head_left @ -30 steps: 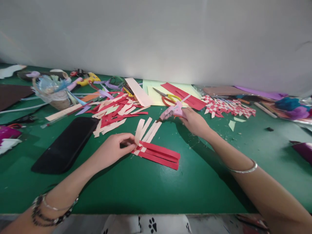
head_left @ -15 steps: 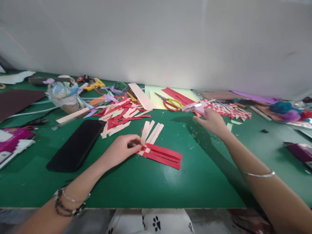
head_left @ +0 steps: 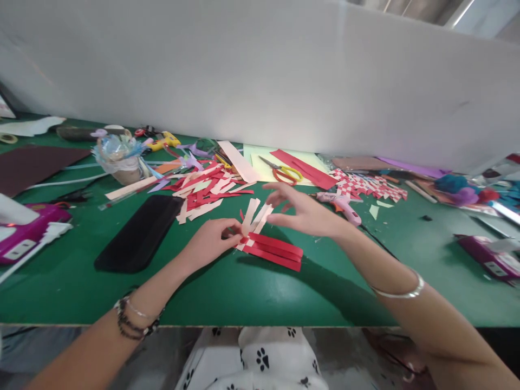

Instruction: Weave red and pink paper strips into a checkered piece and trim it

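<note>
My left hand (head_left: 215, 237) pinches the woven corner of a piece made of red and pale pink paper strips (head_left: 276, 251), resting on the green table. Its red strips point right and its pale strips stand up toward the back. Over the pale strips hovers my right hand (head_left: 298, 211), fingers apart and curved, with nothing seen in them; whether a fingertip touches a strip I cannot tell. Behind that hand a pink glue gun (head_left: 344, 208) lies on the table, its cord running to the right.
Loose red and pale strips (head_left: 211, 184) lie in a heap behind. Scissors (head_left: 284, 169) rest on yellow paper, with finished checkered pieces (head_left: 369, 185) to their right. A black phone (head_left: 140, 233) lies left of my left hand. Purple power strips (head_left: 489, 257) sit at both sides.
My right hand has let go of the pink glue gun and come left and nearer, over the pale strips. The left hand keeps its pinch on the woven piece.
</note>
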The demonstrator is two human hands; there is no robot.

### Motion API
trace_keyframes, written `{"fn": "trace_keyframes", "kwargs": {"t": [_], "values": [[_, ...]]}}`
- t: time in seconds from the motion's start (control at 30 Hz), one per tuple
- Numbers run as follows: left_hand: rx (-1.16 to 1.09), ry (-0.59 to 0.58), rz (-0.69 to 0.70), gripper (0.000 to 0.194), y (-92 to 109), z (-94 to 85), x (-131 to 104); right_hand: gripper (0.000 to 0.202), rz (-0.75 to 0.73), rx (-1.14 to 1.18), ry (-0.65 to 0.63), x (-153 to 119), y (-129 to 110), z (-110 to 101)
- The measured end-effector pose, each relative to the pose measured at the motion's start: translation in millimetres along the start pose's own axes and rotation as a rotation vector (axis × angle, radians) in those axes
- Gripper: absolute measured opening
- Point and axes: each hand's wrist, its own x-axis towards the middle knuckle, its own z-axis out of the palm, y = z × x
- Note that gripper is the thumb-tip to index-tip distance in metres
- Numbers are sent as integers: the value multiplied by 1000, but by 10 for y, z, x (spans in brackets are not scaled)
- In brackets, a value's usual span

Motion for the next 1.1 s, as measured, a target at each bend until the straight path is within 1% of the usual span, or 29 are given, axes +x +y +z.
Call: {"fn": "trace_keyframes", "kwargs": {"t": [0.03,0.07,0.1,0.17,0.2,0.27,0.37,0.5,0.6,0.67,0.77,0.83,0.93,1.03,1.1], "values": [[19,7,5,11,-5,5,2,60,-34,52,-22,84,-82,80],[35,13,9,12,-7,8,4,52,-69,81,-38,156,-133,141],[46,16,14,12,-4,11,5,39,-94,98,-52,214,-158,181],[38,18,20,13,10,10,2,16,-114,125,-66,284,-152,210],[22,16,18,13,21,7,-3,11,-106,135,-69,299,-133,206],[-6,19,11,14,43,-5,-29,7,-75,150,-53,303,-81,182],[61,31,33,18,58,-28,-109,8,-30,164,-22,291,2,153],[310,32,121,25,30,-34,-261,9,3,187,-31,300,84,163],[484,-12,210,30,3,-7,-338,5,23,183,7,319,128,201],[567,-44,258,33,-6,18,-353,8,60,236,33,339,159,233],[625,-51,278,34,-5,48,-341,22,131,345,30,388,208,278],[650,-55,286,33,0,57,-331,28,153,353,39,432,233,296],[702,-78,303,32,12,61,-327,30,149,358,13,490,249,303],[738,-94,312,31,29,60,-328,29,142,421,-33,522,249,301],[756,-102,313,30,35,62,-327,30,146,464,-23,529,246,298]]}}
